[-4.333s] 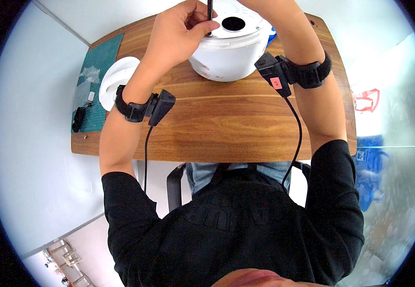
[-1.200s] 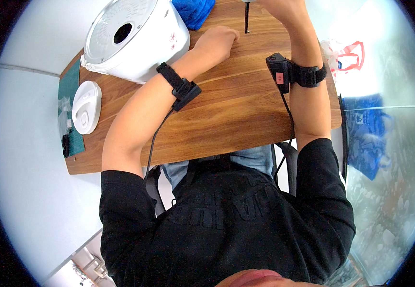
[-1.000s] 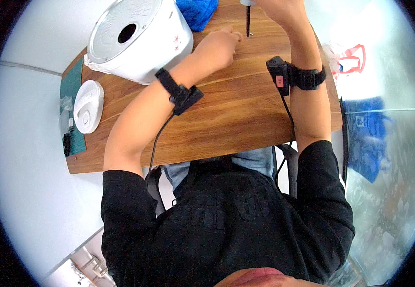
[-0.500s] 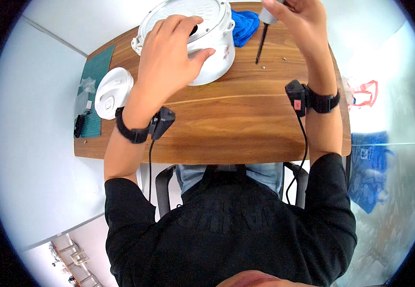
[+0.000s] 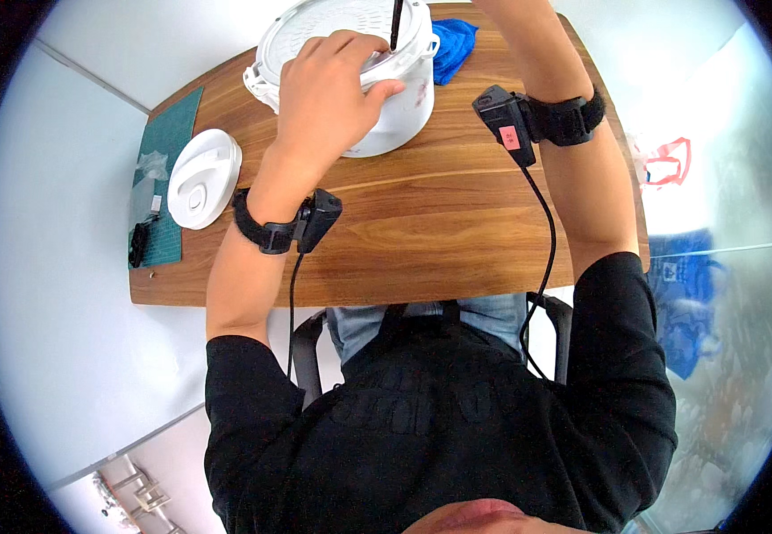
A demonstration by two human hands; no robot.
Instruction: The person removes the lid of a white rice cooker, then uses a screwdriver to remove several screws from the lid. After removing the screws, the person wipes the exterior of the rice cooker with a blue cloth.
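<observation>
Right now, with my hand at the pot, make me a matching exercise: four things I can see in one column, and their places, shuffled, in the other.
Things
1. blue cloth
2. green mat
3. white oval piece
4. left hand

Places
A. partly over the right edge of another flat thing
B. at the near rim of the white pot, close to the dark shaft
C. just to the right of the white pot
D. along the left side of the wooden table

Pairs: 1-C, 2-D, 3-A, 4-B
</observation>
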